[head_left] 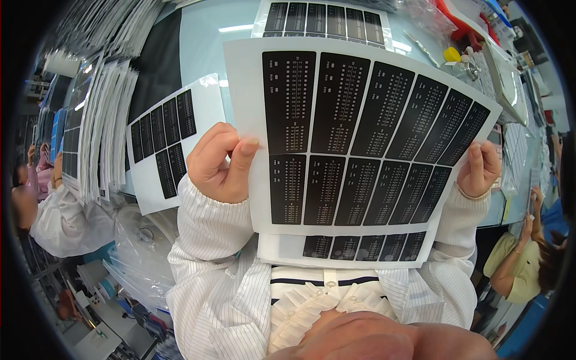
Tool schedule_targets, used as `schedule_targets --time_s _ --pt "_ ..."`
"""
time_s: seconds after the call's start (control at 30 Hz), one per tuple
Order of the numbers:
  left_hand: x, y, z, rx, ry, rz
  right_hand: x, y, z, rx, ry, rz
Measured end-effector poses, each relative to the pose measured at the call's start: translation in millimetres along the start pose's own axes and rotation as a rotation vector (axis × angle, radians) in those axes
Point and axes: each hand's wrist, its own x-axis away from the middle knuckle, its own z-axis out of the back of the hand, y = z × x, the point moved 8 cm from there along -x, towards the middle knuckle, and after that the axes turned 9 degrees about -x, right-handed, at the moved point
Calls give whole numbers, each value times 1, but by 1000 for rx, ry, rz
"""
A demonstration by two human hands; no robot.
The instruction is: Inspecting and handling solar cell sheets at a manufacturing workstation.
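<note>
Step in hand: looks like a two-handed check of a printed sheet [345, 159] — my read, from how it is spread out and turned face-up toward the wearer. The sheet is white with two rows of black panels, six to a row, and it is held up in front of the chest, over the near side of the tabletop [201, 45].

Left hand [219, 162] pinches the left edge, thumb on the front face, other fingers curled in. Right hand [480, 169] grips the opposite edge, thumb up, fingers folded; exact contact there is partly hidden.

A lower sheet [281, 247] pokes out under the bottom edge, nearer the body, with a row of dark panels showing; can't tell if it touches the held one or what supports it.

Left on the tabletop: a loose sheet [148, 180] with similar panels, lying at a slant. Past the top edge: a far sheet [324, 19], partly covered. Far left: a thick stack of sheets [105, 129].

Next move probably calls for both hands staying level at the edges — light pinch, no creasing, thumbs off the black panels — and lowering together if it gets set down.
</note>
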Motion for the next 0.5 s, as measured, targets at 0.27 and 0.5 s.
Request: schedule_targets --time_s 0.27,0.5 --pt "1 0 0 -24 9 -5 0 1 0 -14 -12 -5" --pt "0 2 0 -11 20 -11 0 3 2 -6 -23 -8"
